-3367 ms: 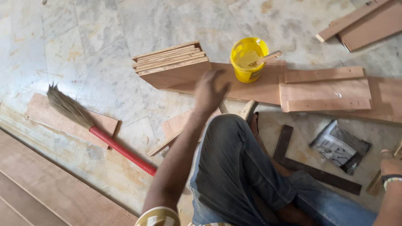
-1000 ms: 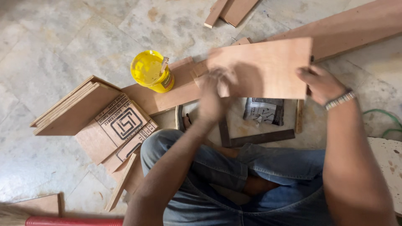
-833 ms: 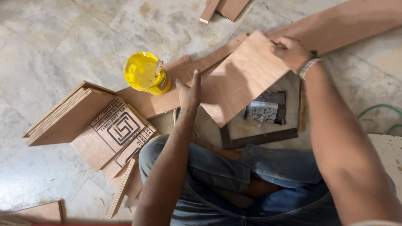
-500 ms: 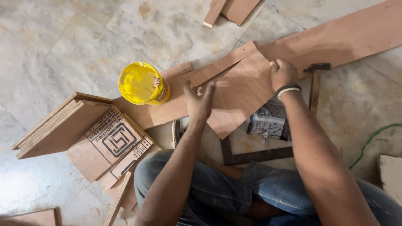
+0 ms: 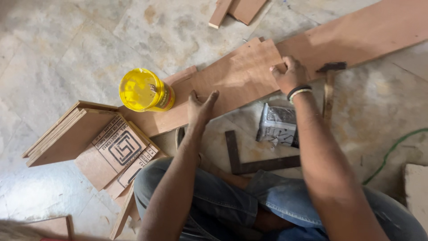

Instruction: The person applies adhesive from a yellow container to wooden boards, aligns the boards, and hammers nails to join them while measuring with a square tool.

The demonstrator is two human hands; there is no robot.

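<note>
Fingers of the right hand (image 5: 290, 75) clench the far edge of the flat brown plywood panel (image 5: 238, 76), lying on the long brown board (image 5: 356, 35); the left hand (image 5: 200, 107) presses its near edge, fingers spread. The yellow round plastic tub (image 5: 141, 90) stands beside it, a dark metal square (image 5: 249, 161) nearer the knees.

Plywood panel (image 5: 238, 78): reddish-brown, roughly rectangular, flat-faced, plain surface with faint grain. Lies flat and skewed, long edge running from lower left up to upper right. Rests on a long plank (image 5: 356, 35) of the same colour on the marble floor (image 5: 67, 44). Left end lies just beside the yellow tub (image 5: 143, 90); near edge overhangs the floor.
</note>
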